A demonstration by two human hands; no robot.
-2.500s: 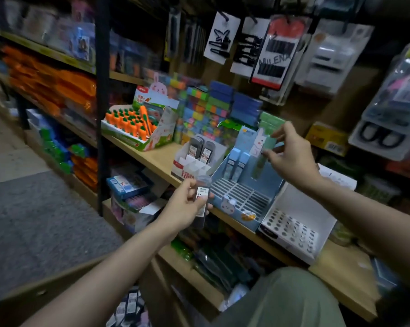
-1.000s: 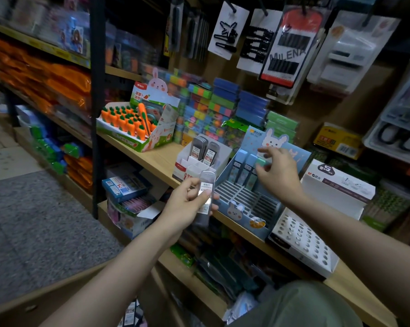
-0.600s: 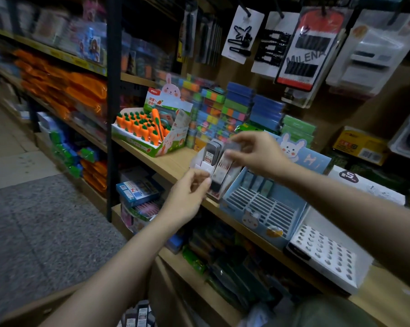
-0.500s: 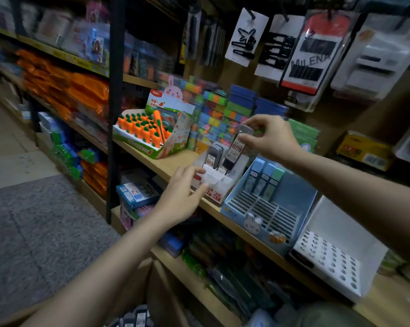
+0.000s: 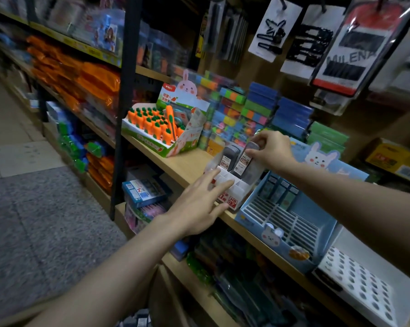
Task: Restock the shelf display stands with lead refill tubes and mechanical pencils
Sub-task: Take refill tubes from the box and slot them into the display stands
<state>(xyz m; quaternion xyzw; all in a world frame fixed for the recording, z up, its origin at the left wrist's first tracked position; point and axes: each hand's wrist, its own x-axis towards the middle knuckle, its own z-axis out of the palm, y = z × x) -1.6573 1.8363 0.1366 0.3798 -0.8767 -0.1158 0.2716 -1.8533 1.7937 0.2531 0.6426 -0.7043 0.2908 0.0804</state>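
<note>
Restock looks early-to-mid, judging by the empty slots. Going L to R along the wooden shelf (image 5: 187, 166): the carrot display box (image 5: 162, 131) at the shelf's left part is full & not part of this job.

Next, the small white stand (image 5: 230, 187), right at the shelf's front edge. Left hand (image 5: 199, 204) is spread flat, fingers straight, touching the stand's front, prob. steadying it; holds nothing. Right hand (image 5: 270, 149) above it pinches a grey lead refill tube (image 5: 247, 159) by its top, lower end going into a back compartment beside another tube (image 5: 227, 158) already standing there. Front compartments of that stand look empty.

Just right of it, the blue bunny stand (image 5: 286, 223): three tubes or so in its back row, the slotted rows in front bare. Far right, the white holed stand (image 5: 364, 284) has nothing in its holes, so pencils not started as far as I can see. More stock seems to sit low at bottom edge, too blurred to tell.
</note>
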